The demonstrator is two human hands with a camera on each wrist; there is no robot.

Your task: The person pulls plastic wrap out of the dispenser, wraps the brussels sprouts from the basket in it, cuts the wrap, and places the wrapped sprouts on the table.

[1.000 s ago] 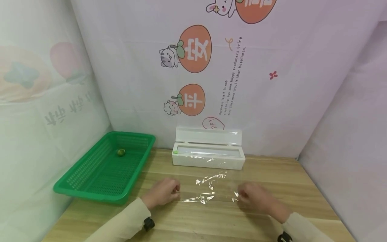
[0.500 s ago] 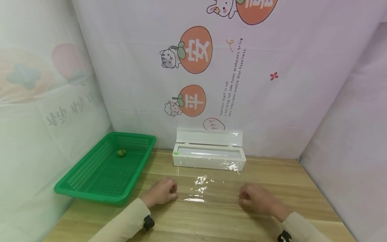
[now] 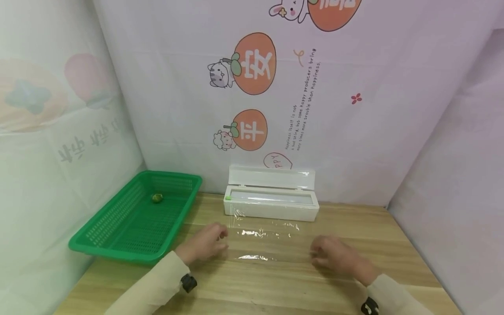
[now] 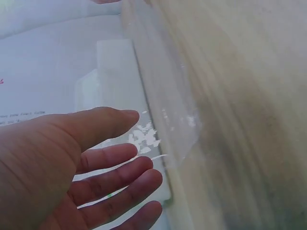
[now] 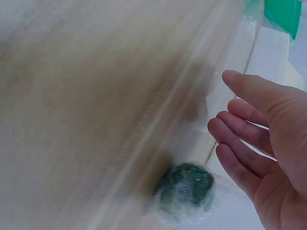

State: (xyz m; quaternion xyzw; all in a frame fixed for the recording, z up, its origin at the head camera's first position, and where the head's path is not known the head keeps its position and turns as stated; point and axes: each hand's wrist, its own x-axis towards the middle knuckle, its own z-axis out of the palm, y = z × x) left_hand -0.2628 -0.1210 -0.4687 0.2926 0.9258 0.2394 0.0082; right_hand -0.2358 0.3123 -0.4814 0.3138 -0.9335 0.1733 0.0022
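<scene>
While clear film [image 3: 253, 233] stretches from the white box [image 3: 279, 212] over the table [image 3: 260, 288], the left hand [image 3: 204, 243] and right hand [image 3: 334, 254] flank it. Both look released, fingers apart from thumbs.

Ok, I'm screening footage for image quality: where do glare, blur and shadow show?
Head view: bright glare streaks on the clear film, and the right hand looks slightly blurred; left wrist view: white glare patches beside the left hand; right wrist view: a soft dark shadow on the wooden tabletop, its grain smeared.
</scene>
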